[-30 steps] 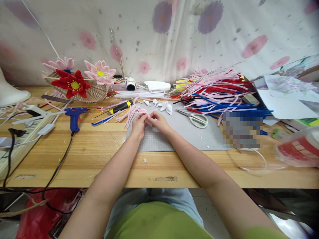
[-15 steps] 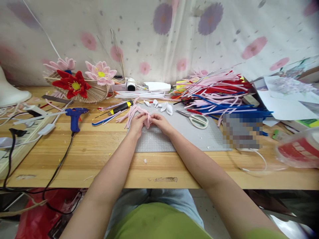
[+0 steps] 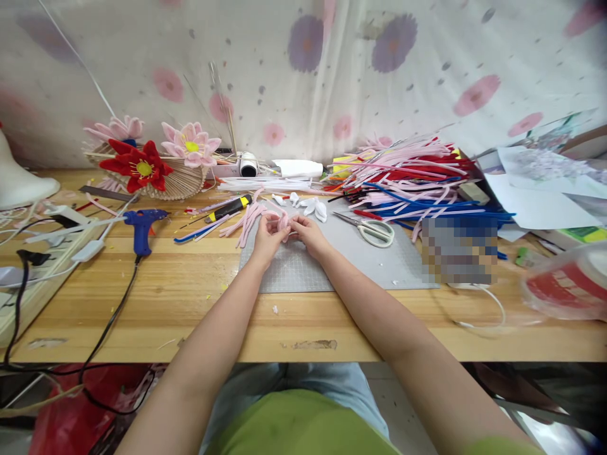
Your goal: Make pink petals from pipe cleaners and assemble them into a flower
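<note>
Our left hand (image 3: 267,240) and right hand (image 3: 309,236), nearly closed, pinch a curved, fuzzy pale-pink bundle (image 3: 283,222) that uneven pulling could distort.

Two hands (image 3: 268,240) (image 3: 308,236), one glue gun (image 3: 141,232), one red flower (image 3: 143,169)

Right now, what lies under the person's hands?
The gray gridded cutting mat; the left hand and right hand, holding a pink chenille piece, cover whatever lies directly beneath.

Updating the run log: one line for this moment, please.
left hand: holds pink piece; right hand: holds same piece; scissors: on mat
</note>
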`<state>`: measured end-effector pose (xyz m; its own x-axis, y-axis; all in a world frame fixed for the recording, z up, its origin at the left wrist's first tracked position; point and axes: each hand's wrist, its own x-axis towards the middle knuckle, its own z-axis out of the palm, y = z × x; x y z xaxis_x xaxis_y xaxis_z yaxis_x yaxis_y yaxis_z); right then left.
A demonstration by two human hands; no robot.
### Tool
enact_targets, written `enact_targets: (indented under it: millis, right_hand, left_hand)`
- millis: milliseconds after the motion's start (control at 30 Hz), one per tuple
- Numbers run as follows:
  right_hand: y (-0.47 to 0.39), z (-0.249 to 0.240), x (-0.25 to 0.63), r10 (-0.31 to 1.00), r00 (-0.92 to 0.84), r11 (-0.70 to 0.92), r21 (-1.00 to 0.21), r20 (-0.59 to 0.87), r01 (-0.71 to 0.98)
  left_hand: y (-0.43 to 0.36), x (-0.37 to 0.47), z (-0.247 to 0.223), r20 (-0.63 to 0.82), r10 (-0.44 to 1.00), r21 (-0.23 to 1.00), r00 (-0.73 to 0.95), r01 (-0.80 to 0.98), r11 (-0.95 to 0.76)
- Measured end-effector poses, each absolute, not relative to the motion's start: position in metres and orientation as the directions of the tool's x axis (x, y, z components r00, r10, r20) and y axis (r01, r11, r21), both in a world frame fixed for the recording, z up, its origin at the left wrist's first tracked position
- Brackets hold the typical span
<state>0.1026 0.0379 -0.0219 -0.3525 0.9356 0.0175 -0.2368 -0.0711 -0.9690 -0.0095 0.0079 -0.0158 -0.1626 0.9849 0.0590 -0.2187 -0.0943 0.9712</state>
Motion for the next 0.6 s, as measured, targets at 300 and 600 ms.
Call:
enact_targets:
  millis: [300,600]
  right_hand:
    - [0.041,-0.022,0.107,0.981,-0.19,-0.068,-0.982,-0.034,-0.174]
    - [0.046,-0.026,0.111,0.99,-0.124,-0.079,-0.994,-0.069,-0.074]
  left_hand:
    - [0.02,-0.035,-0.01,0.241,0.904,0.969,-0.353,0.135,-0.206]
    - [-0.02,-0.18,0.005,0.459,0.423,0.703,-0.781,0.611,0.364]
